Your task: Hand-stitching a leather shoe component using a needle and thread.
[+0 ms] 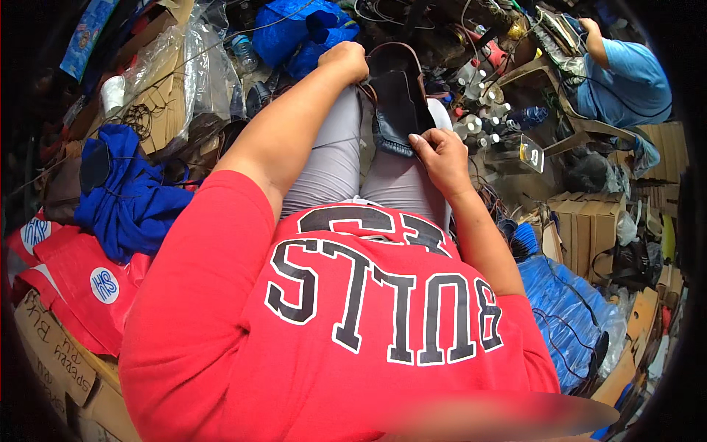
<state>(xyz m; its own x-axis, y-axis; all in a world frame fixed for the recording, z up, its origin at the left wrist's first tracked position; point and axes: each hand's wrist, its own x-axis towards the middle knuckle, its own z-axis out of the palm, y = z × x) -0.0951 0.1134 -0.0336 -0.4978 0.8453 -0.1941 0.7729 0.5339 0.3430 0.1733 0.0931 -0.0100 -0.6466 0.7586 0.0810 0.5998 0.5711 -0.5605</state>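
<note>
In upper centre of frame, L hand point(345, 62) is closed beside the shoe point(400, 96), contents unclear, R hand point(445, 158) pinches its lower end, prob. edge work is in hand, so next move needs steady hold.

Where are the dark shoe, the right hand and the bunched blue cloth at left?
Dark shoe point(399, 107): head view, around its middle.
Right hand point(446, 160): head view, back of the hand.
Blue cloth point(127, 210): head view, its bunched middle.
</note>
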